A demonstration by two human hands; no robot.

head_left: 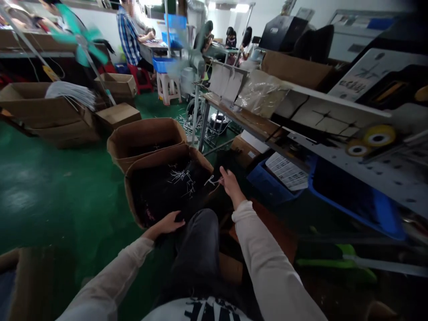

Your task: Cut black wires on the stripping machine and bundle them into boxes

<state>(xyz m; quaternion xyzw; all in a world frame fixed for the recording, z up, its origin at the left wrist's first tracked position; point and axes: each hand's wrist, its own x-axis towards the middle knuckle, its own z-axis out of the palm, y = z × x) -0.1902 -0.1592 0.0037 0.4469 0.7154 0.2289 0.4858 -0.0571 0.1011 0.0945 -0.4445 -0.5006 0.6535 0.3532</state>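
A brown carton (129,203) stands in front of my knees, filled with a dark mass (157,183) whose make-up I cannot tell. Thin white strands (180,175) lie tangled on top of it. My right hand (230,183), beyond the carton's right edge, is closed in a pinch, with the thin white strand (211,180) sticking out to its left. My left hand (170,223) is at the carton's near side, its fingers curled over something black beside my knee. What they grip is lost in the dark.
A second carton (147,129) adjoins behind. To the right runs a workbench (240,117) with blue bins (354,203) under it. Fans (82,41) stand ahead, and a person in a checked shirt (127,38) is beyond. A green-and-grey object (351,258) lies low right.
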